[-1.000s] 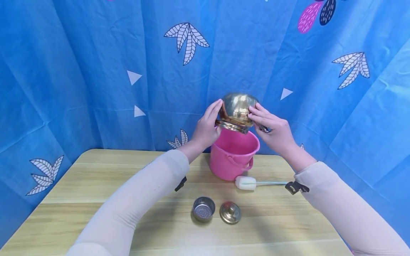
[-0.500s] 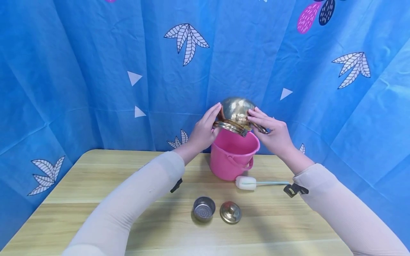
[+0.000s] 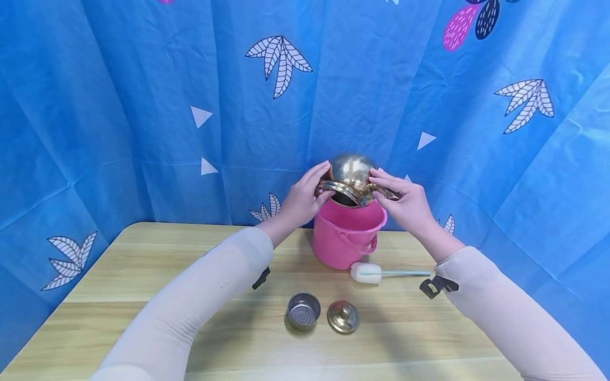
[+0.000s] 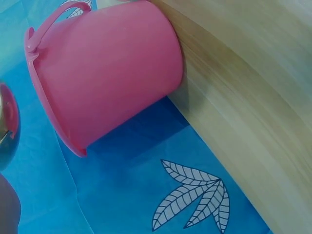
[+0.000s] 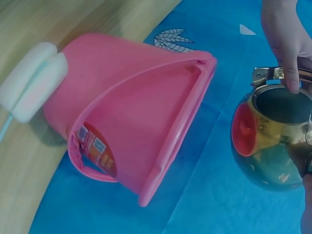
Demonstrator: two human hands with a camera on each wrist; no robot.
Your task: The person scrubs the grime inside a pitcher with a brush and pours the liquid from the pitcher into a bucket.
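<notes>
A shiny gold-coloured teapot (image 3: 351, 168) is held tilted above the pink bucket (image 3: 339, 244), its opening facing down and toward me. My left hand (image 3: 305, 194) grips its left side, where the handle is, with the thumb below. On the other side my right hand (image 3: 404, 202) pinches the teapot around its spout. The right wrist view shows the teapot (image 5: 265, 161) without a lid, its dark inside visible, apart from the bucket. At the left edge of the left wrist view only a sliver of the teapot (image 4: 9, 122) appears.
A metal strainer cup (image 3: 303, 311) and a gold-coloured knobbed lid (image 3: 343, 316) lie on the wooden table (image 3: 157, 264). Before the bucket lies a white sponge brush (image 3: 366, 273) with a pale blue stick. A blue patterned curtain (image 3: 157, 106) hangs behind the table.
Both hands have lowered the teapot slightly toward the bucket and tipped it so that more of its opening faces me. Bucket, brush, strainer cup and lid have stayed put.
</notes>
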